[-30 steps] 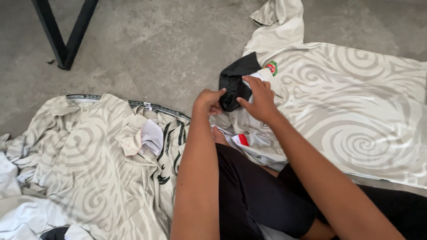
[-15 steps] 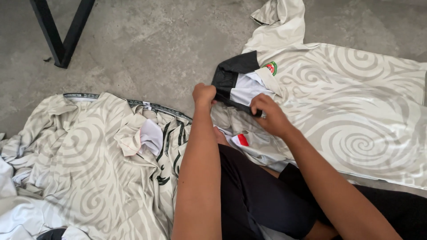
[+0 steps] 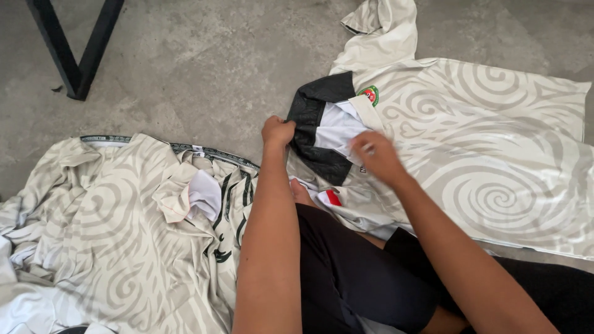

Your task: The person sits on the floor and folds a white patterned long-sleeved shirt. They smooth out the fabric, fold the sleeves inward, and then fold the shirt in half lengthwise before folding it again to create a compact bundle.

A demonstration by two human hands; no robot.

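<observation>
Left hand (image 3: 277, 132) pinched black collar (image 3: 312, 114) of swirl-print shirt (image 3: 482, 154), spread on floor (image 3: 198, 74) at 1 o'clock. Right hand (image 3: 376, 156) pressed, fingers narrow, on shirt front, approx. 3 o'clock of collar.

Left hand (image 3: 276, 132) grips black collar (image 3: 312, 117) – right hand (image 3: 374, 154) on swirl-patterned shirt (image 3: 489, 167)

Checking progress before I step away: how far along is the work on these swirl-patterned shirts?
Done: one shirt lies spread flat on the floor. In hand: the left hand grips its black collar while the right hand presses beside it. Left: a crumpled pile of shirts lies untouched.
</observation>
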